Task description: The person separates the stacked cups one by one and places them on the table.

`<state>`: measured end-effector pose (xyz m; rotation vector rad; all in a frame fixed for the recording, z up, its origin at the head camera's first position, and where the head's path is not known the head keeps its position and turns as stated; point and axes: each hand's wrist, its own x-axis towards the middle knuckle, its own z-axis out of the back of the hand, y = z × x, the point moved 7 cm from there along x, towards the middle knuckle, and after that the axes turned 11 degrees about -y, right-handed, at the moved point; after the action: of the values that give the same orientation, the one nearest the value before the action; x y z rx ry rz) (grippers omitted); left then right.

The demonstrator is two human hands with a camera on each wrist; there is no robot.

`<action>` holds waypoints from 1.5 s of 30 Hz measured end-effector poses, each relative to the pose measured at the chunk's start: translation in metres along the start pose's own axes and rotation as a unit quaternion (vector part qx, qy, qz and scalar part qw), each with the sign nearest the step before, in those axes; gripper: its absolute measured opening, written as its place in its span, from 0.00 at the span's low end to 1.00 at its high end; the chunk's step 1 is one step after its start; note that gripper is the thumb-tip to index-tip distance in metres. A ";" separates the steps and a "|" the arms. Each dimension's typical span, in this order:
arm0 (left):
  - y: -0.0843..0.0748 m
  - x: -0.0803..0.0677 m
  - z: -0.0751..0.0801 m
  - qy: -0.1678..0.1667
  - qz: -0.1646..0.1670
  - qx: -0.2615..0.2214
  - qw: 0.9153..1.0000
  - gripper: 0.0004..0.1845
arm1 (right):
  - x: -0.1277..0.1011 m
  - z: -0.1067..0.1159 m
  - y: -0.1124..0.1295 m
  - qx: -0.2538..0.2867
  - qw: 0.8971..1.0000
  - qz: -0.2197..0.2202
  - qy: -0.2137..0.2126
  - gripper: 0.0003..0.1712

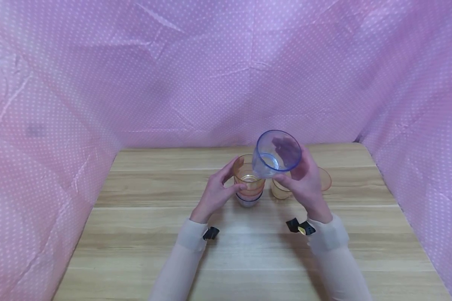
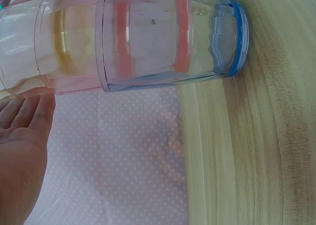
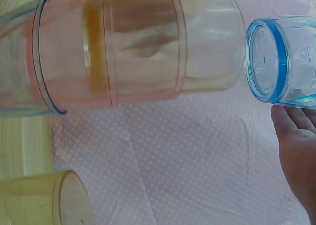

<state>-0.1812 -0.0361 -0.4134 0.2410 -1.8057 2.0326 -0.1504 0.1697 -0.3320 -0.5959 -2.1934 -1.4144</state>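
A stack of nested clear plastic cups point(image 1: 250, 193) stands upright on the table, a blue-tinted cup point(image 2: 229, 42) lowest, a pinkish cup point(image 3: 74, 86) above it and an amber one point(image 3: 212, 42) on top. My left hand point(image 1: 217, 193) holds the stack near its top, thumb in front and fingers behind. In my right hand point(image 1: 306, 186) is another blue cup point(image 1: 263, 166), held by its side and tilted with its mouth towards the head camera. Its base point(image 3: 265, 62) is close beside the stack's top rim in the right wrist view.
A yellow cup point(image 1: 280, 192) stands on the wooden table point(image 1: 154, 242) right of the stack, partly hidden by the right hand. Behind that hand shows an orange-tinted cup point(image 1: 325, 179), mostly covered. Pink dotted cloth point(image 1: 211, 83) hangs around the table's back and sides.
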 end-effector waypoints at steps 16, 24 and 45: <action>0.000 0.000 0.000 -0.005 0.002 0.006 1.000 0.42 | -0.004 0.027 0.017 0.025 0.999 0.025 -0.037 0.46; -0.001 0.000 0.000 -0.004 0.006 0.009 1.000 0.43 | -0.005 0.039 0.023 0.008 0.999 0.029 -0.041 0.45; 0.001 0.000 0.000 -0.006 0.011 0.016 1.000 0.42 | -0.006 0.082 0.035 -0.043 0.996 0.036 -0.068 0.47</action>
<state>-0.1814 -0.0366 -0.4141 0.2436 -1.7916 2.0798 -0.1368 0.2581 -0.3407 -0.8169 -2.1987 -1.4761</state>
